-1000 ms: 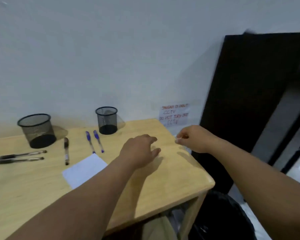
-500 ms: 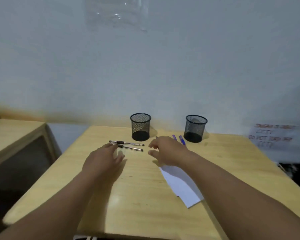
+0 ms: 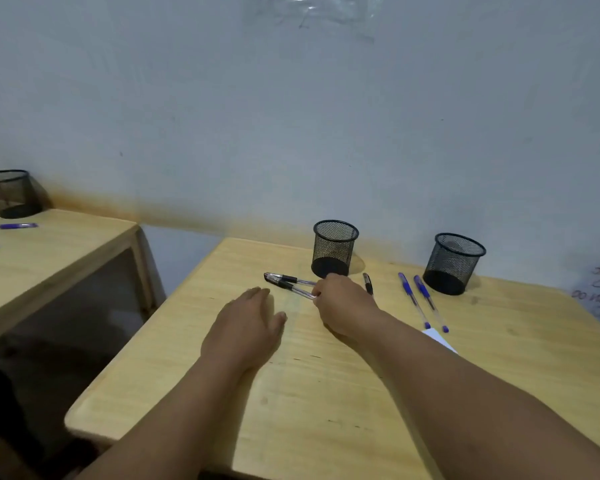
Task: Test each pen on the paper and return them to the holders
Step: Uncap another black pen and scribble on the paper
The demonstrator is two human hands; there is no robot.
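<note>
While lying flat at about twelve o'clock from the hands, pointing caps toward nine o'clock: two black pens [image 3: 284, 281], slim, clear-barrelled, side by side in front of the left holder [image 3: 334, 249]. Judging by looks: light, stiff, smooth plastic, apt to roll or skid on the bare wood, so best pinched at the dark grip section rather than the slick clear barrel.

Closing on the tail end of the nearer pen: right hand [image 3: 343, 304], knuckles up, fingertips curled down and pinching at the barrel; whether only one pen or both being gripped, not possible to tell. Forearm reaching in from five o'clock, crossing over the paper [image 3: 439, 337] and hiding most of it.

Resting palm-down at six o'clock of the pens, touching the table [image 3: 187, 393]: left hand [image 3: 245, 332], fingers loose and extended, gripping nothing, thumb spread toward three o'clock.

Lying at three o'clock of the right hand: a third black pen [image 3: 368, 283], partly hidden, then two blue pens [image 3: 420, 301] parallel, then the right holder [image 3: 452, 263]. Both holders standing upright, looking empty.

Likely starting the first pick-up; no testing evident yet.
</note>
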